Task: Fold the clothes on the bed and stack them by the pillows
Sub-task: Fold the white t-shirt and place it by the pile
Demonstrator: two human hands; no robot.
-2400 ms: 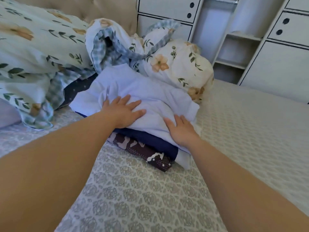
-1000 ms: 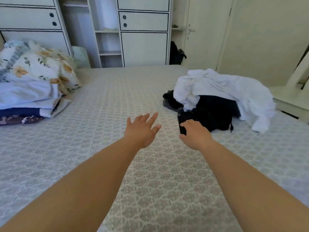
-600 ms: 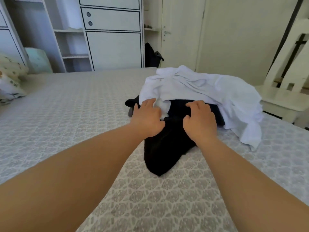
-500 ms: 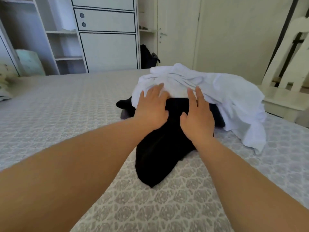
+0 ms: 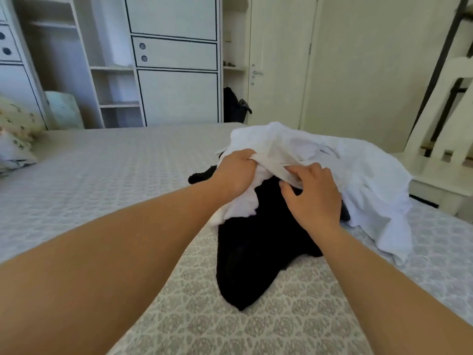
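1. Currently, your left hand [image 5: 236,172] grips a bunched fold of the white garment [image 5: 358,172]; its fingers are curled into the cloth and mostly hidden by it.
2. Your right hand [image 5: 313,194] lies just beside the left. Its fingers [image 5: 298,171] are bent and slightly spread, with the tips touching the same white fold, and the thumb points toward the black garment [image 5: 253,252] below.
3. Locate the white garment: it is crumpled on top of the black garment, draping off to the right onto the bed [image 5: 102,175].
4. Locate the black garment: it lies on the bed under both hands, one end reaching toward you.
5. Count: two unfolded garments in the heap, one white and one black.
6. One floral pillow [image 5: 15,129] shows at the left edge, well apart from the heap.
7. The wardrobe [image 5: 176,96] behind the bed has open shelves; their contents cannot be made out.
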